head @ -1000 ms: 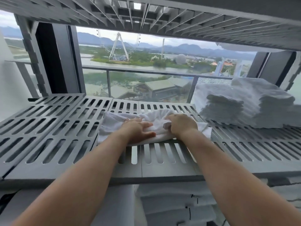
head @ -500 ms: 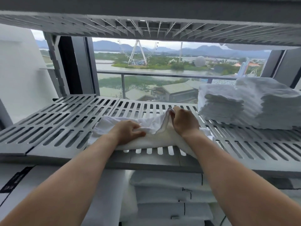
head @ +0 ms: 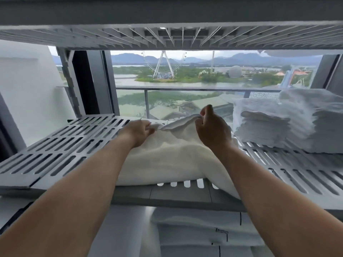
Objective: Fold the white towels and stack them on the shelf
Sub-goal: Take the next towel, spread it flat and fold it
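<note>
Lifted clear of the slats since a moment ago, with right hand [head: 213, 130] pinching one end of the far edge of the white towel [head: 172, 160] up in the air and left hand [head: 138, 131] pinching the other end lower down. Draped beneath both across the slotted grey shelf [head: 61, 151], front hem hanging over its lip. Well off to the right on the same level, stacked folded towels [head: 289, 127].

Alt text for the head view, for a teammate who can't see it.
Left hand and right hand each pinch the far edge of a white towel lying on the grey slatted shelf. Folded towels are stacked on the shelf's right end.
</note>
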`<action>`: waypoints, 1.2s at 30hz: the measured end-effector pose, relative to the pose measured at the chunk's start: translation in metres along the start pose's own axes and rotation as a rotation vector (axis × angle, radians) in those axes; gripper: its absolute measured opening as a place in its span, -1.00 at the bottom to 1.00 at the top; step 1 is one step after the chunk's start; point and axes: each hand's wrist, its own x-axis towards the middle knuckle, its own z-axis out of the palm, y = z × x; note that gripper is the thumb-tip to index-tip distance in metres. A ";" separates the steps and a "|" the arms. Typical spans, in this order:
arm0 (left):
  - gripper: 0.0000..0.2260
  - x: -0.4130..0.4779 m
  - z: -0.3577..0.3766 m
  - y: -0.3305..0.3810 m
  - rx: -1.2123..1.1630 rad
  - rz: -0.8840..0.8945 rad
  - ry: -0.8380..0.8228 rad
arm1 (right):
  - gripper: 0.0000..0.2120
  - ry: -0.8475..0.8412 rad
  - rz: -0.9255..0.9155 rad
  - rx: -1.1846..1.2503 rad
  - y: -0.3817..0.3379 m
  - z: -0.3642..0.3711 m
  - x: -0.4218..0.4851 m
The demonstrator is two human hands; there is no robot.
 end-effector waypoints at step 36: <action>-0.74 0.159 0.118 -0.004 0.336 -0.016 -0.109 | -0.67 -0.577 0.303 -0.593 0.076 0.141 0.106</action>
